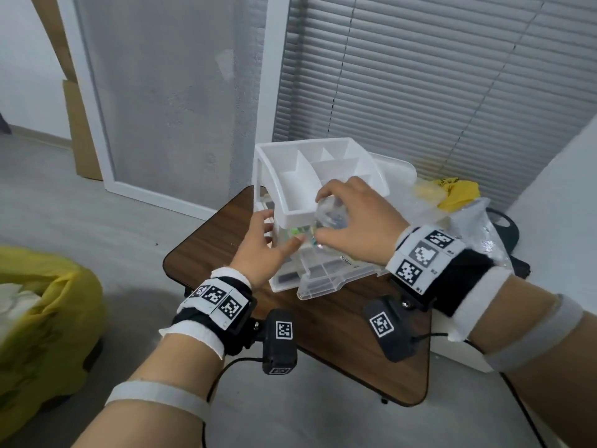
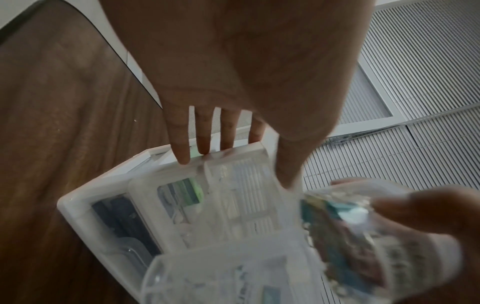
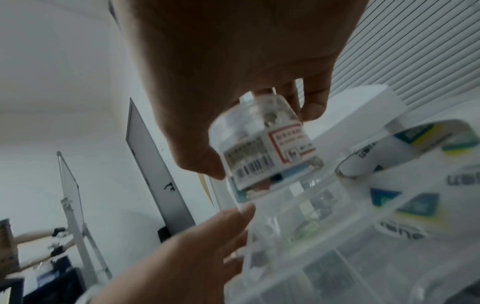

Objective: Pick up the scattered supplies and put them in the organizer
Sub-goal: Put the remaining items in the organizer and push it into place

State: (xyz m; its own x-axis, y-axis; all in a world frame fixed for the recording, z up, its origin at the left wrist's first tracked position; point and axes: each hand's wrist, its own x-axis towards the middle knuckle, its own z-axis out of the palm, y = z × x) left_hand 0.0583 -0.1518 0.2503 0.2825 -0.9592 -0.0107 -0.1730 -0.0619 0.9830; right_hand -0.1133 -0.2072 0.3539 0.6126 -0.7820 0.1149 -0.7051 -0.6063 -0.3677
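Head: my right hand grips a clear labelled bottle over the white organizer on the table. Left wrist: my left hand has straight, spread fingers touching the organizer's edge. Right wrist: thumb and fingers curled round the bottle.

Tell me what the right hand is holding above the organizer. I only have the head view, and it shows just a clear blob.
Observer: A bottle. The right wrist view shows its white label, with a barcode and a red-bordered box.
Reviewer: How is it held?
Observer: The right hand holds it from above, with the thumb on one side and the fingers on the other.
Reviewer: Is the left hand clutching the organizer?
Observer: No. In the left wrist view the left hand is flat, and its straight fingertips touch the top edge of the organizer.
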